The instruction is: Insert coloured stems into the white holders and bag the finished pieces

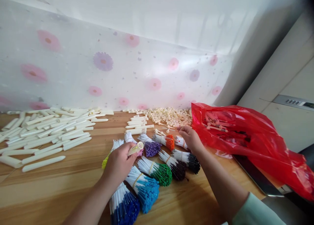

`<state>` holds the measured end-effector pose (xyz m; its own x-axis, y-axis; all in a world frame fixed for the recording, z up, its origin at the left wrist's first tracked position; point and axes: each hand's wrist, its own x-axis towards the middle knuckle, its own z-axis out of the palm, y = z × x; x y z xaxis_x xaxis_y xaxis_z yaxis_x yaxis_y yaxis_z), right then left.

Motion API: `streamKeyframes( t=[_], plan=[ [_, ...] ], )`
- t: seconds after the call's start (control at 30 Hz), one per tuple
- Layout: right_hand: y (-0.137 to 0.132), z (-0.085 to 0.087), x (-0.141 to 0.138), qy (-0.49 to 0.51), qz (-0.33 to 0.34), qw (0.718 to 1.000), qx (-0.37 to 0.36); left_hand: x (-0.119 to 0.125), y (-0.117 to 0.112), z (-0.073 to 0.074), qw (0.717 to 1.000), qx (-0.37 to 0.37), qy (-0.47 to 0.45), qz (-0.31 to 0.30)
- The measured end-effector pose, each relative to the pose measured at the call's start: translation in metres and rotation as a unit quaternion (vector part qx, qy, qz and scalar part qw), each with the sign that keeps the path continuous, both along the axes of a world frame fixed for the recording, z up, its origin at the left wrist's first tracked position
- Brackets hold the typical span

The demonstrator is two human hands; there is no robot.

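Observation:
My left hand [119,162] is closed around a cream plastic pen barrel [135,148], its open end pointing right and up. Below and around it lie banded bundles of coloured refills: dark blue [124,207], light blue [145,189], green [158,172], purple [150,147] and orange [166,140]. My right hand [189,137] reaches forward beside the heap of small cream pen tips [171,116], fingers pinched together at the heap's near edge; what they pinch is too small to make out.
A wide spread of white pen barrels [44,133] covers the wooden table [73,182] at the left. A red plastic bag [247,140] holding more small parts lies at the right, over a dark flat device [257,179]. A flowered sheet [103,71] backs the table.

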<state>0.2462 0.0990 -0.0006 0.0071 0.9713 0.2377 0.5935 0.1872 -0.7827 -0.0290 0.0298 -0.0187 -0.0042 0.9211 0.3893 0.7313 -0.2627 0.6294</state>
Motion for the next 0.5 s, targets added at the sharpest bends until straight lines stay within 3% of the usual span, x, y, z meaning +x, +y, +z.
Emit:
streamKeyframes(
  t=[0.1,0.17,0.23,0.3,0.43,0.5],
  plan=[
    [-0.028,0.023,-0.019,-0.023,0.118,0.993,0.006,0.001,-0.005,0.008,0.997,0.019,-0.073,-0.009],
    [-0.045,0.035,-0.037,-0.053,0.2,0.978,-0.001,0.002,-0.008,0.013,0.992,-0.011,-0.105,-0.062],
    [-0.055,0.04,-0.054,-0.091,0.269,0.959,0.008,0.003,-0.011,0.014,0.984,-0.058,-0.117,-0.125],
    [-0.058,0.038,-0.069,-0.09,0.298,0.95,0.026,0.005,-0.012,0.013,0.974,-0.094,-0.129,-0.162],
    [-0.051,0.017,-0.086,0.09,0.293,0.952,0.019,0.007,-0.015,0.014,0.957,-0.138,-0.202,-0.154],
    [-0.048,0.006,-0.09,0.238,0.305,0.922,-0.027,0.009,-0.017,0.018,0.951,-0.151,-0.231,-0.141]
  ],
)
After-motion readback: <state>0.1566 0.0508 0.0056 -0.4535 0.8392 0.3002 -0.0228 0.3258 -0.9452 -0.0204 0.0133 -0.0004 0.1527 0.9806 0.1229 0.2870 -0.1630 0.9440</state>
